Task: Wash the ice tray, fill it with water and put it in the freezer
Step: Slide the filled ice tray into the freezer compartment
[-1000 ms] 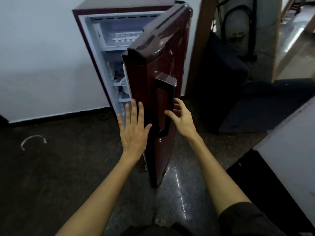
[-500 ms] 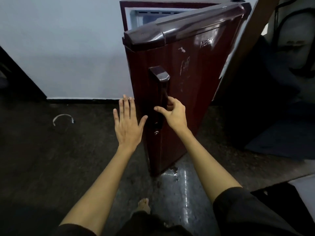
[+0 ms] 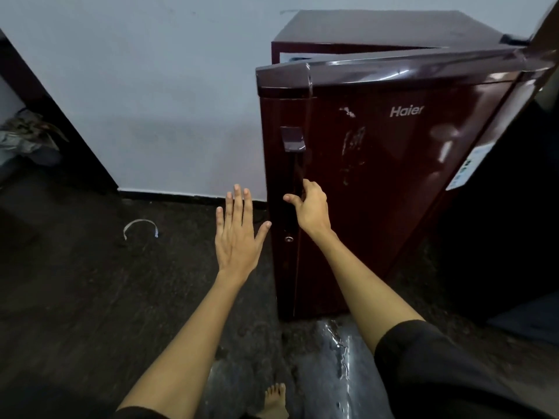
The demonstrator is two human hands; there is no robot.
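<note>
Nearest, a bare foot (image 3: 274, 399) on the dark floor (image 3: 75, 297), below both arms. A wet shiny patch (image 3: 335, 352) on the floor between the arms, just under the fridge door.

Left hand (image 3: 237, 234) flat and spread wide, fingers straight and pointing up, holding nothing. Hovering just left of the door's edge, thumb tip very near it; touching or not, cannot tell.

Right hand (image 3: 308, 207) curled round the door handle (image 3: 295, 173), fingers tucked behind the bar, thumb sticking out to the left. A small round lock (image 3: 289, 238) just below this hand.

Dark red fridge door (image 3: 393, 192) up against the right hand, swung most of the way in but open a crack at the top. White word "Haier" above and right of the right hand, some scuff marks next to it, a sticker (image 3: 465, 167) far to the right.

A curved white strip (image 3: 140, 228) on the floor, well left of the left hand.

Behind the door, the fridge body (image 3: 378, 28), with a thin slice of the pale inside showing. Ice tray not seen anywhere; hidden by the door if inside. Pale wall (image 3: 136, 86) farthest back.
</note>
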